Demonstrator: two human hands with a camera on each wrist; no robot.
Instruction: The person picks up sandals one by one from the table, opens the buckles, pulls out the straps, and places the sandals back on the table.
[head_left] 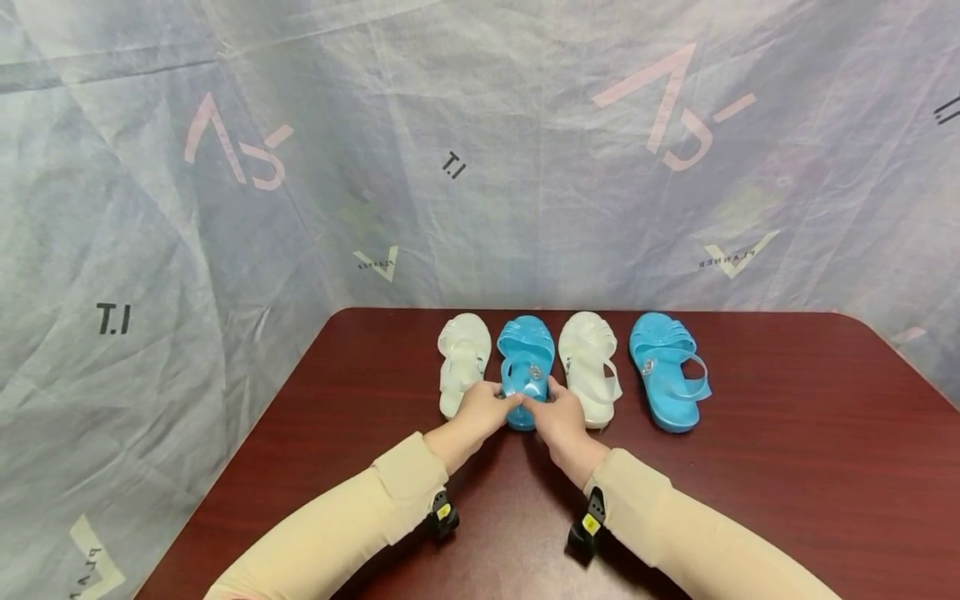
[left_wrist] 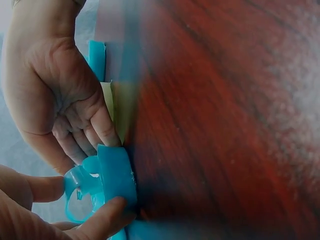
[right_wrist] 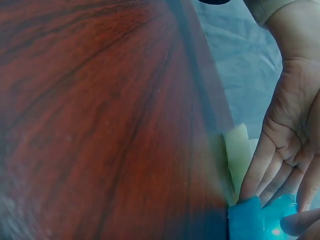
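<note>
Both hands meet at the heel end of a blue sandal [head_left: 527,332], second from the left in a row on the table. My left hand [head_left: 478,410] grips its left side, and my right hand [head_left: 564,418] holds its right side, thumbs meeting over the back strap. In the left wrist view the sandal's heel [left_wrist: 116,170] stands on edge in the picture, with a thumb at its strap and a finger along the sole. A white sandal [head_left: 463,340] lies just left of the left hand; another white sandal [head_left: 588,337] lies right of the right hand.
A second blue sandal [head_left: 670,396] lies at the right end of the row, its strap out to the side. The dark red wooden table [head_left: 787,467] ends behind the toes at a grey printed cloth [head_left: 495,225].
</note>
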